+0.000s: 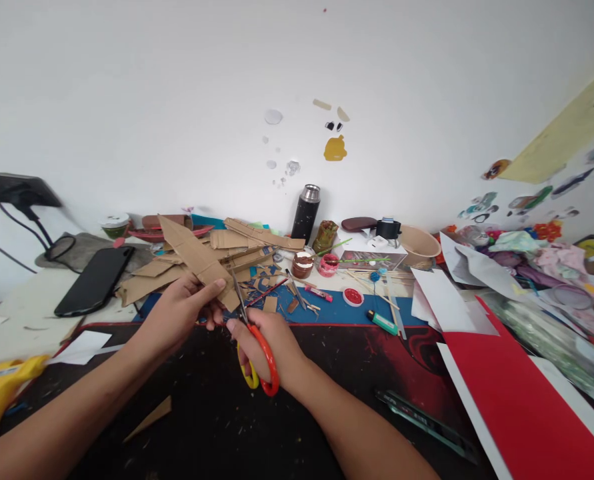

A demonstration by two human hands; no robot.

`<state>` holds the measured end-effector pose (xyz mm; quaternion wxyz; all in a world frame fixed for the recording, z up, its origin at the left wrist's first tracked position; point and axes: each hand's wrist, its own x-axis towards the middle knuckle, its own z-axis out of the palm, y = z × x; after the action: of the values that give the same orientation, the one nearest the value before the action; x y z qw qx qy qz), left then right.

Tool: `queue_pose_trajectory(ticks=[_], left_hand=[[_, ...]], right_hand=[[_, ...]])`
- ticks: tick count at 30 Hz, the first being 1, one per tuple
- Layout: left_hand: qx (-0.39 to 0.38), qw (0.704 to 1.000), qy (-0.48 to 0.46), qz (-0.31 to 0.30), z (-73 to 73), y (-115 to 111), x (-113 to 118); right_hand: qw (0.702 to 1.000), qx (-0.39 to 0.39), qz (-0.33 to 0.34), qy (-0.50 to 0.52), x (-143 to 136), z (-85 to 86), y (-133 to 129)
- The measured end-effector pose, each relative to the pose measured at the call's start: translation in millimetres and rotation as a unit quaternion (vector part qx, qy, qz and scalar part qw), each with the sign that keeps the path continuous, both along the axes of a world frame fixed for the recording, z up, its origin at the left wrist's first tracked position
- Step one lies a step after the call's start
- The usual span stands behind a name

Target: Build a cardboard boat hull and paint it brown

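My left hand [189,303] pinches a long strip of brown cardboard [194,257], its thumb on top near the lower right end. The strip tilts up and away to the left, with a pointed far end. My right hand [271,337] grips scissors [271,373] with one red and one yellow handle. Their blades meet the near end of the cardboard strip; how deep they sit in it I cannot tell. Beneath both hands lies a dark mat [217,427] with a thin cardboard sliver [149,419] on it.
Behind the hands are piled cardboard scraps [151,283], a black flask [307,213] and paint jars [303,265]. A phone [94,281] and a yellow glue gun [4,393] lie left. On the right are a cutter knife [424,423], red card [531,400] and a green lighter [383,323].
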<state>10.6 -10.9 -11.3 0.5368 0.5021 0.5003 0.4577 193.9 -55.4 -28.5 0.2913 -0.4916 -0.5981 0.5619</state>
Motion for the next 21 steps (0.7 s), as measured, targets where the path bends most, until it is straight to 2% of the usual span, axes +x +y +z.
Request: queue_pose_trajectory(ticks=[4, 14, 21], left_hand=[[-0.002, 1.0, -0.007, 0.004, 0.1, -1, 1], [-0.009, 1.0, -0.023, 0.013, -0.1, -1, 3], [-0.017, 0.999, -0.029, 0.016, 2.5, -1, 6]], right_hand=[[1.0, -0.008, -0.007, 0.004, -1, 0.9, 0], [1.0, 0.015, -0.013, 0.009, -3, -10.4, 0], [0.999, 0.018, -0.022, -0.014, -5, -8.1, -1]])
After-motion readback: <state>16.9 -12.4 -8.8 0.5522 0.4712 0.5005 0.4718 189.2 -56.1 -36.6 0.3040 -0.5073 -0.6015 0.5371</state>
